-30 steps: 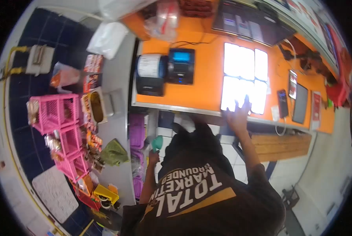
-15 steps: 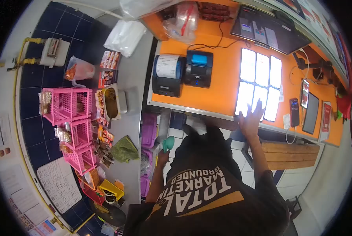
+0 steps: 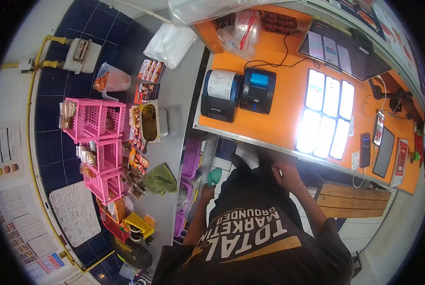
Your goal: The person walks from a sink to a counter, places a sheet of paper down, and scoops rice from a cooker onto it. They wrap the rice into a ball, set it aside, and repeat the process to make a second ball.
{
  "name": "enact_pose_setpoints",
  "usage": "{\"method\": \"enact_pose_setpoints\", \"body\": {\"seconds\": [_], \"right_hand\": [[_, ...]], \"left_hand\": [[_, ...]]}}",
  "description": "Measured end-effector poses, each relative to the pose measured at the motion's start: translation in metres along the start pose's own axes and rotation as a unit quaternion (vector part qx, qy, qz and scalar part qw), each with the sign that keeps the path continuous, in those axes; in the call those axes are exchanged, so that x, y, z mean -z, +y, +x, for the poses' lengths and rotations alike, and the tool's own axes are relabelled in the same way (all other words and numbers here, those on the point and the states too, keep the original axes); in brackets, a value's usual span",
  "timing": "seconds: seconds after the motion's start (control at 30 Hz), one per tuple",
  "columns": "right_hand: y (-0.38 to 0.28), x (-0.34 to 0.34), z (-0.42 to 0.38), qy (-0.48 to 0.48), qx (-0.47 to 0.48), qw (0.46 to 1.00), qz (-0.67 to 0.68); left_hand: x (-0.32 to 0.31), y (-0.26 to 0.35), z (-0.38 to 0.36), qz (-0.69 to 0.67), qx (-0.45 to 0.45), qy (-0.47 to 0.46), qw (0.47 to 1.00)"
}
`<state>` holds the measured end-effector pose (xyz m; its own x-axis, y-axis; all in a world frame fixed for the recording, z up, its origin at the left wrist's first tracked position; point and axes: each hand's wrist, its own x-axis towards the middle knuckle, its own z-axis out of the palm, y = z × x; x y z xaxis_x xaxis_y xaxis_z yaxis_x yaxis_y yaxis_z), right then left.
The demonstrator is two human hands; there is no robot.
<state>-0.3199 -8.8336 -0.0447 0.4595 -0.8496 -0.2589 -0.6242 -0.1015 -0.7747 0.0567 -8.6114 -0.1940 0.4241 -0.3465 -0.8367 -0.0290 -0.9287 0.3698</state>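
Observation:
My left hand (image 3: 207,194) is closed around the handle of a green scoop-like utensil (image 3: 215,176), held low between the steel counter and my body. Below the front edge of the orange desk (image 3: 275,124), my right hand (image 3: 286,175) hangs close to my body with its fingers curled; whether it holds anything is hard to see. Several phones with bright white screens (image 3: 315,90) lie in two rows on the desk, above and right of that hand. Two black printers stand to their left, one (image 3: 218,112) with a printed receipt and the other (image 3: 258,90) with a blue top.
On the steel counter (image 3: 174,114) at left are pink baskets (image 3: 96,118), a metal tray (image 3: 151,124), a green cloth (image 3: 160,179) and white plastic bags (image 3: 170,45). A monitor (image 3: 343,50) and a dark phone (image 3: 365,149) are on the desk. A wooden bench (image 3: 352,200) stands below.
My right hand has left the phone screens and come down below the desk edge, its fingers now curled. The left hand keeps hold of the green utensil. The view has shifted slightly.

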Motion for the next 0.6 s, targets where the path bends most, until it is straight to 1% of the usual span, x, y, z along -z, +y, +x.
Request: {"method": "enact_pose_setpoints", "body": {"seconds": [0.07, 0.17, 0.27, 0.33, 0.37, 0.4, 0.43, 0.47, 0.57, 0.6], "right_hand": [[0.025, -0.021, -0.009, -0.006, -0.049, 0.998, 0.047], [0.094, -0.062, -0.022, 0.058, -0.135, 0.983, 0.11], [0.178, -0.09, -0.039, 0.013, -0.269, 0.946, 0.18], [0.238, -0.113, -0.066, 0.019, -0.141, 0.989, 0.036], [0.238, -0.112, -0.068, 0.022, -0.075, 0.996, -0.037], [0.237, -0.112, -0.071, 0.021, -0.174, 0.983, 0.053], [0.206, -0.096, -0.07, 0.019, -0.271, 0.952, 0.141], [0.182, -0.083, -0.07, 0.017, -0.363, 0.903, 0.227], [0.134, -0.055, -0.062, 0.024, -0.353, 0.892, 0.283], [0.12, -0.047, -0.059, 0.017, -0.346, 0.899, 0.269]], "left_hand": [[0.0, 0.001, -0.001, -0.007, 0.003, 0.003, 1.0], [-0.001, -0.002, -0.002, -0.004, 0.004, 0.007, 1.0], [-0.002, -0.004, -0.003, 0.015, 0.012, 0.02, 1.0], [-0.002, -0.017, 0.005, 0.022, 0.002, 0.018, 1.0], [-0.002, -0.014, 0.003, 0.011, 0.004, 0.021, 1.0], [-0.003, -0.013, 0.0, 0.001, 0.006, 0.023, 1.0], [-0.003, -0.012, -0.002, -0.009, 0.009, 0.025, 1.0], [-0.003, -0.012, -0.002, -0.009, 0.007, 0.026, 1.0], [-0.004, -0.01, -0.002, -0.007, 0.003, 0.021, 1.0], [-0.005, -0.007, -0.005, -0.006, 0.003, 0.017, 1.0]]}}
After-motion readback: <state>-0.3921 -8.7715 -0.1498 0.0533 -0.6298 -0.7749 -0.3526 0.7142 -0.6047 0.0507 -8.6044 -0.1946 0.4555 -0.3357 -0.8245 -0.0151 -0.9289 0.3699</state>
